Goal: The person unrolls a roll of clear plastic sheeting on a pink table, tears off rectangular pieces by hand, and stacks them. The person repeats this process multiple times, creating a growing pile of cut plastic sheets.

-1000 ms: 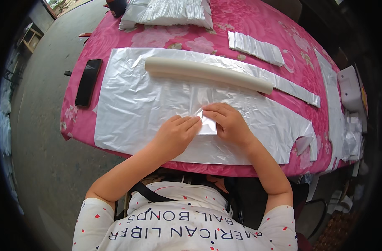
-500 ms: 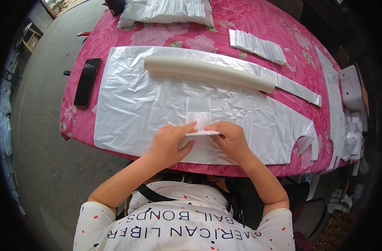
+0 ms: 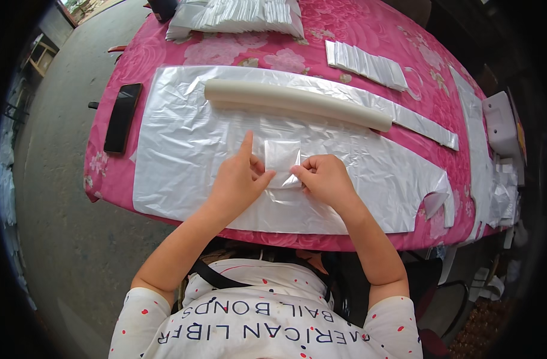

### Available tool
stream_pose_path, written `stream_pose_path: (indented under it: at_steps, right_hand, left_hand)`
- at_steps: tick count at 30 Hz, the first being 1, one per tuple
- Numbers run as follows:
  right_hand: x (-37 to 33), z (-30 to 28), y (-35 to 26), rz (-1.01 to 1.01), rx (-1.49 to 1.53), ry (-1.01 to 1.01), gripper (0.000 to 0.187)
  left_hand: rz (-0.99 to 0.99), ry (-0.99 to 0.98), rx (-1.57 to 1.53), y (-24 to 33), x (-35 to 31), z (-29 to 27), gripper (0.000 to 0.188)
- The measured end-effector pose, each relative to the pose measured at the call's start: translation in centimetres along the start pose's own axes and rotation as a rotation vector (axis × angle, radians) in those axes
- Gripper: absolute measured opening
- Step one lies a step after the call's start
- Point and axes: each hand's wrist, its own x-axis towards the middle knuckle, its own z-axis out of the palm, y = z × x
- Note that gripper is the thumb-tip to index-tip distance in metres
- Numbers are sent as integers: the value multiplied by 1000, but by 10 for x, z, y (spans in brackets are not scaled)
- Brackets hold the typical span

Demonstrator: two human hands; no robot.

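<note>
A small folded clear plastic bag (image 3: 282, 157) lies at the middle of a large sheet of white plastic (image 3: 183, 149). My right hand (image 3: 327, 179) pinches its lower right edge between thumb and fingers. On its left edge rests the thumb of my left hand (image 3: 237, 179), with fingers curled against that side and the index finger stretched out over the sheet. How firmly the left fingers grip is partly hidden. Beyond both hands, a pale cardboard tube (image 3: 297, 105) lies across the sheet.
A pink flowered tablecloth (image 3: 177, 51) covers the table. At the left lies a black phone (image 3: 122, 118). Folded bags form a row (image 3: 366, 64) at the far right and a thick pile (image 3: 237, 17) at the back. A white plastic container (image 3: 499, 124) stands on the right edge.
The narrow folded strip held up between both hands is now down flat on the sheet as a square packet. My hands have moved away from me, and the left index finger has straightened.
</note>
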Motion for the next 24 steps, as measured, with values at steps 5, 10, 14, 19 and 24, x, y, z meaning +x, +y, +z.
stream_pose_path:
  at_steps: [5, 10, 14, 19, 24]
  right_hand:
    - [4, -2, -4, 92, 67, -57, 24]
    - [8, -3, 0, 79, 10, -79, 25]
    - [7, 2, 5, 66, 82, -17, 25]
    - [-6, 4, -5, -40, -128, 72, 24]
    - [-15, 2, -1, -42, -223, 99, 24]
  left_hand:
    - [530, 230, 350, -14, -4, 12, 69]
    - [598, 99, 561, -6, -6, 35, 75]
    - [514, 52, 566, -12, -2, 42, 90]
    - [496, 7, 592, -14, -2, 42, 98]
    - [491, 10, 621, -14, -4, 41, 98]
